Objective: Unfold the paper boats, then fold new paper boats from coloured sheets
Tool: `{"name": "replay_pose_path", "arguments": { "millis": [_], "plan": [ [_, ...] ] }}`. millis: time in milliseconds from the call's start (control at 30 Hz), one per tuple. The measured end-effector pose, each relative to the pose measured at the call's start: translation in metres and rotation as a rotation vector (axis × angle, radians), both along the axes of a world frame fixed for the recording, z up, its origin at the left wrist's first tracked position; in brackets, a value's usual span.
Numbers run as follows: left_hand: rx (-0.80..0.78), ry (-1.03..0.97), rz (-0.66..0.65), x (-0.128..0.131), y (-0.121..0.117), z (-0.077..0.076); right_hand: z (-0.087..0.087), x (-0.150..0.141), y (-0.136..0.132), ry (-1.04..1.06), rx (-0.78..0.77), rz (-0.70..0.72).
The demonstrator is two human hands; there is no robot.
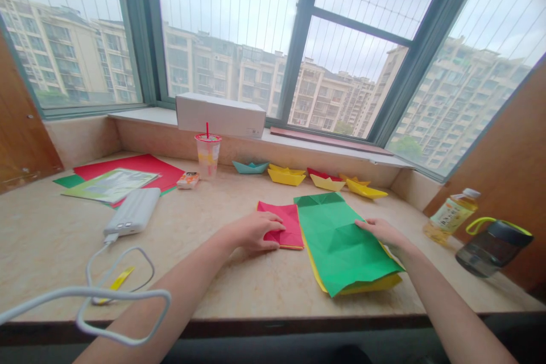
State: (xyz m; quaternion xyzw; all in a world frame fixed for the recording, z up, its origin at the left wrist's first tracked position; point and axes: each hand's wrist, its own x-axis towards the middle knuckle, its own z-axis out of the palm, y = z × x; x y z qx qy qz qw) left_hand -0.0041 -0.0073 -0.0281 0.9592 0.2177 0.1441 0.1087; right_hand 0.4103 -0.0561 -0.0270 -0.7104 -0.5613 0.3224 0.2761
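Note:
A folded red paper (292,226) with a thin yellow edge lies on the counter. My left hand (252,231) rests on its left part, fingers spread and slightly bent, thumb apart near the front edge. Right beside it is a larger creased green paper (336,239), over a yellow sheet (379,283) that shows along its edges. My right hand (381,232) pinches the green paper at its right edge; some of those fingers are hidden. Behind the papers stand folded paper boats: a blue one (251,167), yellow ones (286,175), and a red and cream one (326,181).
At left lie red sheets (136,168), a clear packet (117,183), a white power bank (134,211) with a looping cable (123,294), and a small orange box (188,180). A drink cup (208,158) stands behind. Right: a tea bottle (452,216) and dark bottle (492,247).

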Motion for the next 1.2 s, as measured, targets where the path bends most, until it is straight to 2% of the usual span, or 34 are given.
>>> {"name": "replay_pose_path", "arguments": {
  "millis": [133,300,400,533,800,967,1100,1200],
  "plan": [
    [0.007,-0.013,-0.001,0.0,0.001,-0.001,-0.001,-0.012,-0.003,0.053,0.013,-0.019],
    [0.03,-0.033,0.016,-0.005,0.003,-0.001,-0.016,-0.025,0.007,0.102,0.104,-0.042],
    [0.023,-0.037,0.04,-0.011,0.007,0.0,-0.021,-0.034,0.02,0.054,0.172,-0.082],
    [0.015,-0.016,0.058,-0.02,0.013,0.001,-0.021,-0.046,0.034,-0.025,0.234,-0.06],
    [0.043,0.005,0.108,-0.02,0.014,0.004,-0.011,-0.047,0.03,-0.356,0.225,-0.046],
    [0.037,-0.015,0.145,-0.015,0.013,0.003,-0.003,-0.089,0.031,-0.434,0.226,0.087],
    [0.014,-0.011,0.179,-0.016,0.015,-0.001,-0.013,-0.127,0.018,-0.541,0.051,0.4],
    [0.015,-0.009,0.176,-0.017,0.018,-0.004,-0.021,-0.136,0.008,-0.609,0.052,0.463]
  ]
}}
